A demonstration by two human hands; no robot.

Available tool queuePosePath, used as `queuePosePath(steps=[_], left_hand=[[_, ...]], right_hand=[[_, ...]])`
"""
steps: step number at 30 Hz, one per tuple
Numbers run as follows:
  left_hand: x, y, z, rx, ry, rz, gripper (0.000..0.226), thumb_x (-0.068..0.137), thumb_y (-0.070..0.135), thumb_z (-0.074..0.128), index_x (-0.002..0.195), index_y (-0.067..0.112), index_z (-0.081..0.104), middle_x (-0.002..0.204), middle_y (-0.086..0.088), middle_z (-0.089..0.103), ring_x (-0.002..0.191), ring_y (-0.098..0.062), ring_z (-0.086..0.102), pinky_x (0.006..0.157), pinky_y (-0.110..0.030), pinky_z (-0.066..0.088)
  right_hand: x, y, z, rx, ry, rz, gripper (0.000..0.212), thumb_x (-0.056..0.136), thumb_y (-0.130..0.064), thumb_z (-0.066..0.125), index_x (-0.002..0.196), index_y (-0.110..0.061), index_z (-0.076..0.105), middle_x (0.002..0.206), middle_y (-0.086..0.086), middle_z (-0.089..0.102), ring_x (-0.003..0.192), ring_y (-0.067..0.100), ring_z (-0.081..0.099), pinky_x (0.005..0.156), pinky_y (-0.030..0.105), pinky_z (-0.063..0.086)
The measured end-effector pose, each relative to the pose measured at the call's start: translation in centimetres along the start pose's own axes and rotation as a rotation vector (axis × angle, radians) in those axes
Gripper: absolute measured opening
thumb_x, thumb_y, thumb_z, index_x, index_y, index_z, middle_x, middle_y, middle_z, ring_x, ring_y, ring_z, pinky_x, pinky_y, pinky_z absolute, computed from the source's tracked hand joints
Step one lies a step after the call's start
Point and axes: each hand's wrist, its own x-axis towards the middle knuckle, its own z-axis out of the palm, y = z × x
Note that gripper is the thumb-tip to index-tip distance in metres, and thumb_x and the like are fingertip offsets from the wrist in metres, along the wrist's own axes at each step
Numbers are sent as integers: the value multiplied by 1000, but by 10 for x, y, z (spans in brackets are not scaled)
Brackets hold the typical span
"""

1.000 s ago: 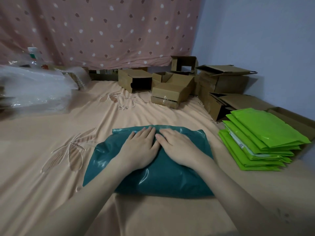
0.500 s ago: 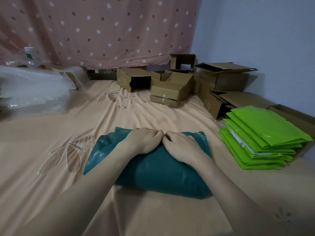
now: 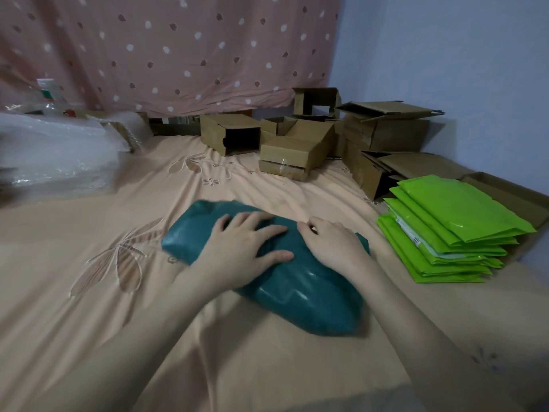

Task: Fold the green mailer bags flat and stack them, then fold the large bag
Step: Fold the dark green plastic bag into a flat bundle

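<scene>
I press one teal bag (image 3: 300, 288) with my left hand (image 3: 242, 252) flat, right hand (image 3: 332, 246) curled on it; one green stack (image 3: 445, 230) at three o'clock.

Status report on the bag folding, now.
Left hand flat, pressing the dark teal bag. Right hand on its right end, fingers curled. Lime green mailer stack to the right, apart. Nothing in the way.
</scene>
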Motion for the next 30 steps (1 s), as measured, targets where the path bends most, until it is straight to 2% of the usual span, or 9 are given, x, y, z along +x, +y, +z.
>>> queuePosePath(steps=[4,7,10,13,16,21,23,26,30], left_hand=[[11,-21,-14,15,12,-136,41,93,45,44,134,45,41,144,11,34,134,-17,28,107,-42,23],[13,-26,-15,44,145,-248,42,91,19,46,128,37,49,135,7,46,122,-23,42,93,-37,35],[6,-15,-10,-48,238,-230,33,95,30,40,124,28,55,125,1,56,112,-25,52,88,-36,42],[-4,-17,0,-3,147,-163,39,96,39,39,134,30,46,136,5,49,125,-20,44,100,-39,34],[-11,-42,6,17,108,-86,43,96,27,44,138,34,40,145,10,40,135,-17,34,107,-40,25],[-31,-57,16,96,309,-110,43,86,13,59,128,20,55,137,-1,50,121,-27,45,92,-45,39],[-43,-46,31,131,340,-57,44,81,9,52,124,14,57,133,-3,53,114,-24,46,87,-42,44],[-62,-33,55,133,231,18,47,86,25,39,128,13,55,138,-1,50,119,-18,48,94,-31,37],[-65,-37,56,-24,17,-52,75,85,56,4,148,21,25,153,7,28,140,-11,27,113,-26,19]], right_hand=[[-17,0,4,135,33,-67,29,94,-49,37,104,-23,43,96,5,64,93,32,56,76,39,43],[-33,-11,13,288,28,-122,25,91,-50,40,102,-28,36,86,1,66,85,28,60,79,44,48],[-50,-29,25,410,-115,-225,19,93,-38,40,107,-27,36,102,-2,65,99,26,57,89,46,44],[-58,-39,36,318,-241,-352,28,91,-33,38,119,-34,38,127,-1,50,118,26,46,99,50,38],[-57,-35,35,183,-127,-469,41,91,-17,41,130,-29,47,140,-7,44,130,15,36,110,38,29],[-49,-23,36,84,32,-468,47,94,-11,40,140,-15,42,149,-3,38,139,9,27,116,24,17],[-49,-24,45,5,19,-491,48,95,-14,39,143,-16,37,153,-4,32,142,7,20,118,26,10],[-52,-32,58,-71,-18,-535,52,97,-17,36,148,-17,27,156,-7,23,145,5,10,119,31,4],[-50,-31,76,-174,-122,-498,55,100,-30,27,151,-18,11,159,-6,9,145,5,3,119,35,-2]])
